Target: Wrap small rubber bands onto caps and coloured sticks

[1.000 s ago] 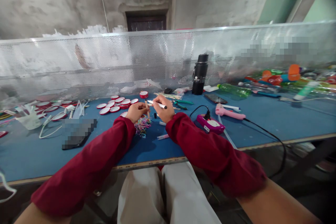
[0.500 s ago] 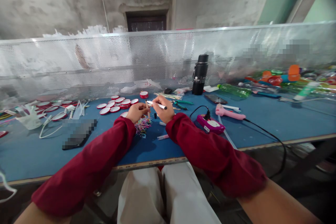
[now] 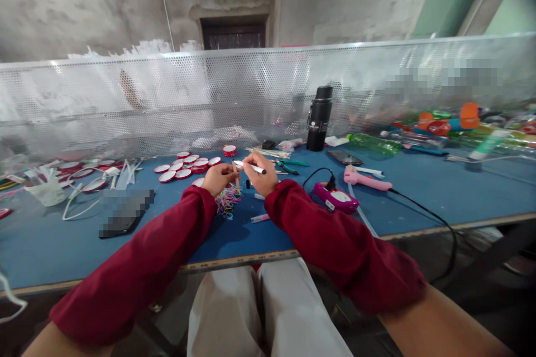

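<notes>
My left hand (image 3: 220, 178) is closed on a thin flat wooden stick (image 3: 237, 176), held upright between thumb and fingers. In my right hand (image 3: 262, 174) is a white marker (image 3: 252, 167) with a dark end, gripped like a pen; its tip is at the top of the stick. A small black cap (image 3: 248, 184) stands on the table between the hands. Below my left hand lies a tangled pile of colourful small bands (image 3: 228, 202). Several red-rimmed white discs (image 3: 183, 166) are spread beyond the left hand.
On the blue table (image 3: 180, 234) lie a dark phone (image 3: 128, 215) at left and a purple power socket (image 3: 336, 197) and pink glue gun (image 3: 366, 180) at right. A black flask (image 3: 320, 120) stands before the perforated metal screen (image 3: 167, 95). Plastic bottles (image 3: 372, 145) lie at far right.
</notes>
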The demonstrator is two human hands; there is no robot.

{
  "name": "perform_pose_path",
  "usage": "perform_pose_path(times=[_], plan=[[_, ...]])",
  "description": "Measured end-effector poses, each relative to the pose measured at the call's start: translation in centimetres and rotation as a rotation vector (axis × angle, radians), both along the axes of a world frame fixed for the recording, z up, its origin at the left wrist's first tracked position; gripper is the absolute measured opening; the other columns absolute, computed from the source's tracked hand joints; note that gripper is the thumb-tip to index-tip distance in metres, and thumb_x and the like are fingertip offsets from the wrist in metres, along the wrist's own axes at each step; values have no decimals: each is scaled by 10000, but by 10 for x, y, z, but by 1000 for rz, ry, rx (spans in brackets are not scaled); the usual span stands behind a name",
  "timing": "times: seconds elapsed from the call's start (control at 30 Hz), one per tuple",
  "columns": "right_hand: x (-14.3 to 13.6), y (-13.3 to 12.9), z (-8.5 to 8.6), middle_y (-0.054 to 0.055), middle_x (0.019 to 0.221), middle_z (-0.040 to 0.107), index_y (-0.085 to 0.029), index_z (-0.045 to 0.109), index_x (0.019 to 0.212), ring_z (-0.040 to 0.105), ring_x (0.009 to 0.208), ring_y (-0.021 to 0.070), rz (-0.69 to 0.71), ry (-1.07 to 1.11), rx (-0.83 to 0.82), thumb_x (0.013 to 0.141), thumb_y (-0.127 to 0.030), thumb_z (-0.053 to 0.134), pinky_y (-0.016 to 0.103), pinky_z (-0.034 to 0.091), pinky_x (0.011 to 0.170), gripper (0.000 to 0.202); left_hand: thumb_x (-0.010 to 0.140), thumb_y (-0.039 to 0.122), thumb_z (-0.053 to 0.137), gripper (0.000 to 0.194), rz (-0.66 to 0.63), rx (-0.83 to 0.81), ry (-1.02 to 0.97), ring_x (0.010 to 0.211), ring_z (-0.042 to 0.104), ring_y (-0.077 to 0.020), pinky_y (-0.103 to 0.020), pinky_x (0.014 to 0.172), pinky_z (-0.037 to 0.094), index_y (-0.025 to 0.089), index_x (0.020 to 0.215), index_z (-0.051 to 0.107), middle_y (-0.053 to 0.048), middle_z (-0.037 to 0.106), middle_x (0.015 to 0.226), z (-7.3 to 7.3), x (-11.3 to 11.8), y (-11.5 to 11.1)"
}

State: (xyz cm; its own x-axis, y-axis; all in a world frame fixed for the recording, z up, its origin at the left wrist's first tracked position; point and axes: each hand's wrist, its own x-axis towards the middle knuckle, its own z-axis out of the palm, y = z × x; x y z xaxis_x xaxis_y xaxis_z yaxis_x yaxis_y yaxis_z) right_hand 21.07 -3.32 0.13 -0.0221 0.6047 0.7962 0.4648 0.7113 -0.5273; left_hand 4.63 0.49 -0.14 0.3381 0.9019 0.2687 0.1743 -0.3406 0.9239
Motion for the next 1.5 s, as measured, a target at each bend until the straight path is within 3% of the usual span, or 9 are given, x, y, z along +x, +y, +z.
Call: perform_pose_path(times=[1.5], plan=[[0,0,0,-13,723,616,-225,560,811,543,632,141,1,6,7,866,-287,507,276,390,601,98,678,394,745,316,12,8,23,646,648,-140,-214,512,440,149,854,653,-40,688,744,0,0,0]])
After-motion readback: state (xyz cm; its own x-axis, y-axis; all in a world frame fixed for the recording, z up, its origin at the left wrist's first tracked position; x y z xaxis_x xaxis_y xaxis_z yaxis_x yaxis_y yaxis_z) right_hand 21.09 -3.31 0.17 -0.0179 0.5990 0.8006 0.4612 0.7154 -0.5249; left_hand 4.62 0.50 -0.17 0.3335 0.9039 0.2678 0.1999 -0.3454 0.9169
